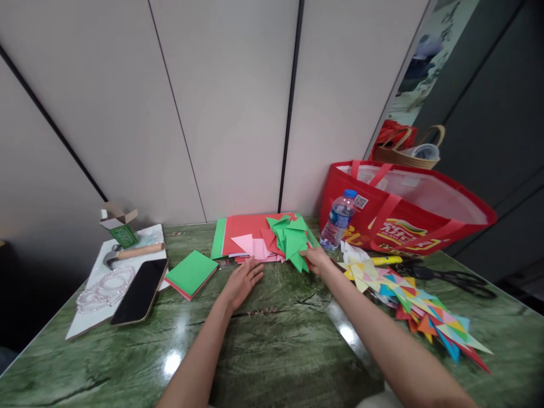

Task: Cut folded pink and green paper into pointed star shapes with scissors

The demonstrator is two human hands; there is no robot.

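Observation:
My right hand (317,259) is closed at the lower right edge of a heap of green folded paper pieces (294,238), its fingertips pinching the edge. To its left, my left hand (243,281) holds nothing; its fingers are apart, just in front of some pink folded paper (258,248). Red folded pieces (270,238) lie between the pink and green ones. Beneath all of these is a stack of larger sheets, with a red sheet (242,225) on top and a green sheet (219,238) showing at the left.
A square paper stack (192,273), phone (140,292), bead strings (106,288), wooden-handled tool (138,252) and small box (122,226) are at left. At right are a water bottle (339,220), red bag (408,218), scissors (450,277) and many-coloured folded paper (425,311). A wall panel (238,113) stands behind.

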